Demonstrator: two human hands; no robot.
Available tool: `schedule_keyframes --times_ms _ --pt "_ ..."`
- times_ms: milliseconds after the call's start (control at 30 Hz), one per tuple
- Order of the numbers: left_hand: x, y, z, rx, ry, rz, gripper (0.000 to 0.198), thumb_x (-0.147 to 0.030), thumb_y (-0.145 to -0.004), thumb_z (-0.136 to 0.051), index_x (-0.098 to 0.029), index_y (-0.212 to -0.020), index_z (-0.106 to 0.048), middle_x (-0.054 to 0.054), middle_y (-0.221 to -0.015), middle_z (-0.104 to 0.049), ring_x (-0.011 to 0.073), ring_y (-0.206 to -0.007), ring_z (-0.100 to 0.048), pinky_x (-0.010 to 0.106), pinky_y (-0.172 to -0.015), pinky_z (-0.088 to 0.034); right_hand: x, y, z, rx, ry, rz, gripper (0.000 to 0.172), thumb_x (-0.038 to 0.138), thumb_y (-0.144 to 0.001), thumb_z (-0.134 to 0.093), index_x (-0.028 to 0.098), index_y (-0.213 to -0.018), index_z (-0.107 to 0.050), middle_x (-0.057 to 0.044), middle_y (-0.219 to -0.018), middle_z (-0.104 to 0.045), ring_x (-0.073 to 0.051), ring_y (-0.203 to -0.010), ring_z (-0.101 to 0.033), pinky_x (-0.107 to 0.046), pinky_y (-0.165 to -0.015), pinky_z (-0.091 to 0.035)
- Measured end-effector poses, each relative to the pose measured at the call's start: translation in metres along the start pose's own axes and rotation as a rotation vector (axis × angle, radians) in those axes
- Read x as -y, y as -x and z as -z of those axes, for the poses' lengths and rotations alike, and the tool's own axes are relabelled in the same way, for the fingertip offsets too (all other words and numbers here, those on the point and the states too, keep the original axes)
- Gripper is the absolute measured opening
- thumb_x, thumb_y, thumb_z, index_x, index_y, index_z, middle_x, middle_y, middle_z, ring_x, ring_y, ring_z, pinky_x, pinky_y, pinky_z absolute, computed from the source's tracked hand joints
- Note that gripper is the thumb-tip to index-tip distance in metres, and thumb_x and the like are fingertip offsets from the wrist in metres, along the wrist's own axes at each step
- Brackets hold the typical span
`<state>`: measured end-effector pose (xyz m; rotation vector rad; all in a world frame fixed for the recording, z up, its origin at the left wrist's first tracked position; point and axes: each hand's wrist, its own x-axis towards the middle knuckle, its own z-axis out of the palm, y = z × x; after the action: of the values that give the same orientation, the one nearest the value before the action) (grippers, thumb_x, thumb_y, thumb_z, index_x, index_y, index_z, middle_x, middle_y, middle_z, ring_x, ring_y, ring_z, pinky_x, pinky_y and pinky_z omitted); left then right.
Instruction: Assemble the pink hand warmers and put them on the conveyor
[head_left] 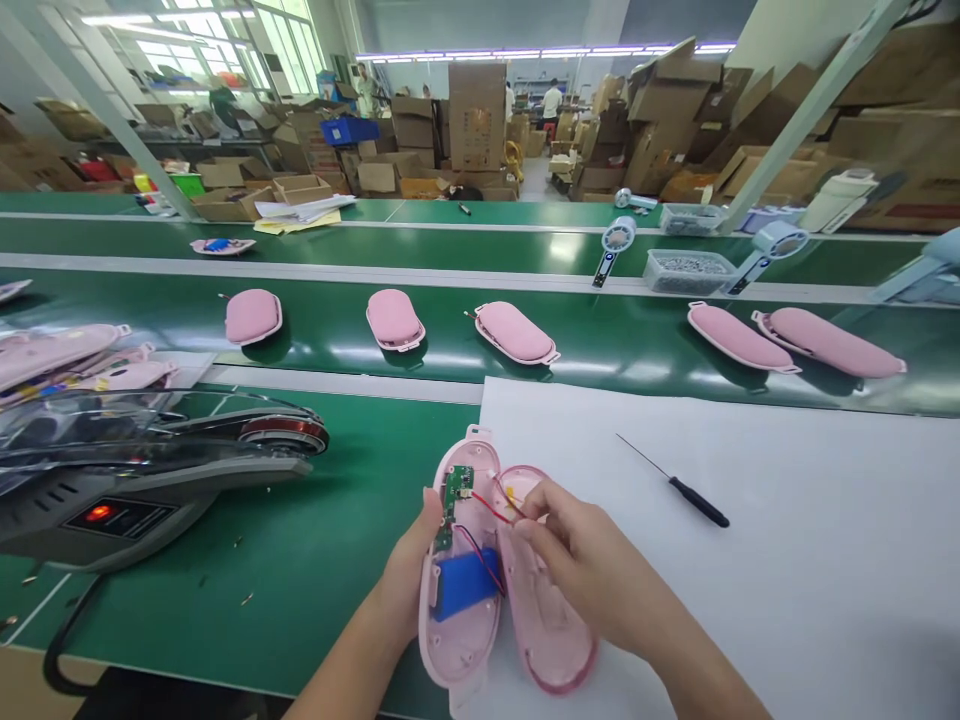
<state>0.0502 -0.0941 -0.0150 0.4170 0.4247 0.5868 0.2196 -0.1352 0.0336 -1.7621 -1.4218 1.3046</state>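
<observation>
My left hand (pixel 411 565) grips the left edge of an opened pink plastic casing half (pixel 469 650), its thumb near the green circuit board (pixel 457 490). A blue battery pack (pixel 465 583) lies in that half, with thin red and dark wires beside it. To the right, partly under my right hand (pixel 574 560), is the second pink shell half (pixel 559 650). The right thumb and fingers pinch a thin red wire (pixel 491 508) that runs from the board. A screwdriver with a black handle (pixel 699 502) lies on the white sheet (pixel 795 590).
A grey machine (pixel 172 480) with a lit red switch stands at left, near stacked pink parts (pixel 67 360). Several closed pink cases (pixel 517 332) sit along the green conveyor (pixel 322 345). Beyond are handheld fans (pixel 619 238) and a clear tray of small parts (pixel 690 270).
</observation>
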Motion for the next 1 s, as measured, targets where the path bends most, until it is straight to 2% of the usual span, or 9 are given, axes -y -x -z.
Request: schedule_keyframes --times_ms 100,233,300,400,467,600,767,900,1000 --pt "-0.003 0.0 -0.005 -0.011 -0.004 0.005 0.065 -0.063 -0.078 -0.056 -0.01 -0.114 -0.066 0.015 -0.109 -0.07 0.0347 -0.116 -0.057 0.046 -0.107 -0.035 -0.003 0.004 0.007 0.072 -0.249 0.055 0.006 0.03 -0.091 -0.046 0.025 -0.089 -0.049 0.006 -0.069 -0.045 -0.011 -0.061 -0.043 -0.023 -0.057 -0.037" --pt "-0.005 0.0 -0.011 -0.039 -0.027 0.006 0.061 -0.06 -0.076 -0.061 -0.012 -0.114 -0.066 0.014 -0.11 -0.07 0.0339 -0.116 -0.057 0.045 -0.106 -0.035 -0.001 0.002 0.006 -0.162 -0.165 0.214 0.018 0.034 -0.091 -0.047 0.024 -0.09 -0.062 0.002 -0.076 -0.056 -0.013 -0.068 -0.05 -0.025 -0.062 -0.04" --pt "-0.004 0.0 -0.015 -0.032 -0.049 -0.015 0.059 -0.058 -0.076 -0.063 -0.013 -0.113 -0.066 0.013 -0.108 -0.07 0.0333 -0.115 -0.057 0.044 -0.106 -0.036 0.003 0.0 0.003 -0.222 -0.106 0.26 0.019 0.029 -0.092 -0.045 0.024 -0.092 -0.064 0.001 -0.081 -0.062 -0.013 -0.069 -0.053 -0.026 -0.064 -0.041" --pt "-0.002 -0.001 -0.022 -0.011 -0.1 -0.086 0.054 -0.057 -0.077 -0.063 -0.012 -0.107 -0.068 0.012 -0.105 -0.071 0.0322 -0.113 -0.058 0.042 -0.105 -0.037 0.007 -0.005 -0.004 -0.126 -0.239 0.232 0.015 0.024 -0.09 -0.047 0.026 -0.103 -0.054 0.005 -0.071 -0.061 -0.011 -0.061 -0.056 -0.025 -0.06 -0.045" --pt "-0.002 -0.001 -0.028 -0.004 -0.131 -0.114 0.054 -0.057 -0.076 -0.064 -0.012 -0.104 -0.069 0.013 -0.104 -0.07 0.0323 -0.111 -0.059 0.042 -0.103 -0.039 0.008 -0.009 -0.008 -0.082 -0.397 0.196 0.005 0.024 -0.085 -0.053 0.023 -0.09 -0.051 0.008 -0.06 -0.057 -0.011 -0.053 -0.055 -0.023 -0.052 -0.044" --pt "-0.002 -0.001 -0.037 -0.031 -0.134 -0.118 0.056 -0.058 -0.077 -0.063 -0.014 -0.112 -0.066 0.012 -0.1 -0.071 0.0316 -0.103 -0.063 0.043 -0.098 -0.043 0.009 -0.016 -0.01 -0.168 -0.559 0.078 0.017 0.029 -0.07 -0.069 0.018 -0.068 -0.056 0.006 -0.053 -0.055 -0.008 -0.043 -0.049 -0.019 -0.038 -0.036" --pt "0.002 -0.001 -0.037 -0.039 -0.122 -0.109 0.057 -0.056 -0.079 -0.061 -0.016 -0.119 -0.063 0.012 -0.101 -0.071 0.0304 -0.1 -0.064 0.043 -0.096 -0.046 0.006 -0.018 -0.008 -0.19 -0.579 0.084 0.025 0.032 -0.069 -0.07 0.017 -0.086 -0.06 0.007 -0.052 -0.053 -0.009 -0.041 -0.049 -0.019 -0.038 -0.038" --pt "-0.001 -0.005 -0.024 -0.065 -0.159 -0.115 0.049 -0.056 -0.082 -0.056 -0.018 -0.11 -0.069 0.007 -0.09 -0.072 0.0297 -0.099 -0.065 0.039 -0.089 -0.05 0.006 -0.02 -0.009 -0.226 -0.584 0.068 0.013 0.027 -0.071 -0.064 0.019 -0.071 -0.055 0.004 -0.052 -0.054 -0.009 -0.039 -0.046 -0.02 -0.036 -0.033" --pt "-0.006 -0.011 -0.018 -0.12 -0.278 -0.17 0.04 -0.05 -0.087 -0.052 -0.016 -0.097 -0.071 0.001 -0.086 -0.069 0.0273 -0.097 -0.064 0.035 -0.085 -0.051 0.01 -0.017 -0.007 -0.278 -0.539 0.106 0.01 0.023 -0.072 -0.063 0.017 -0.064 -0.062 -0.001 -0.05 -0.054 -0.011 -0.04 -0.045 -0.023 -0.037 -0.032"
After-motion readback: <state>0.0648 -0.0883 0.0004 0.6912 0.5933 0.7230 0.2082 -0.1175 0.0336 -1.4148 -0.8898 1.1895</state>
